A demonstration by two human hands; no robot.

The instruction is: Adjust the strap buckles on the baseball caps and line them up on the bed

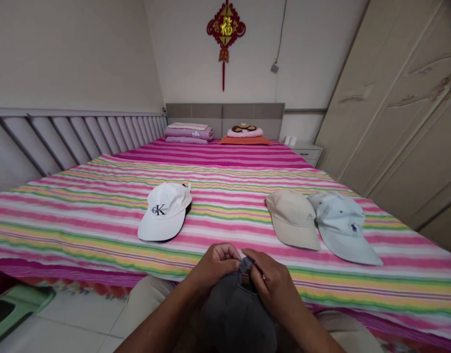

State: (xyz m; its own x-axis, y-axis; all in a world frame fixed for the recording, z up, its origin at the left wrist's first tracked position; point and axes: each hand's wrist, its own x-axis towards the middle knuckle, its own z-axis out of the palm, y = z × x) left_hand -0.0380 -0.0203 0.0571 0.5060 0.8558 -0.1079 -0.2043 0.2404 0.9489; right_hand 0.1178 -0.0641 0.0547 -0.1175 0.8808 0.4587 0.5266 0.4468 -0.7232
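A dark grey baseball cap [236, 314] is held low in front of me, its back strap and opening toward the bed. My left hand [220, 267] pinches the strap area from the left. From the right, my right hand [265, 274] grips the same strap, fingers closed. The cap's brim does not show. Beyond my hands, to the left, lies a white cap [166, 208] with black letters on its front. On the right rest a beige cap [293, 220] and a pale blue cap [341, 223], side by side and touching.
A striped bedspread [225, 196] covers the bed under the caps. Folded bedding [188, 133] and a pink-and-orange stack [244, 135] lie by the headboard [247, 113]. A green stool [19, 309] stands at lower left; a wardrobe [394, 113] lines the right side.
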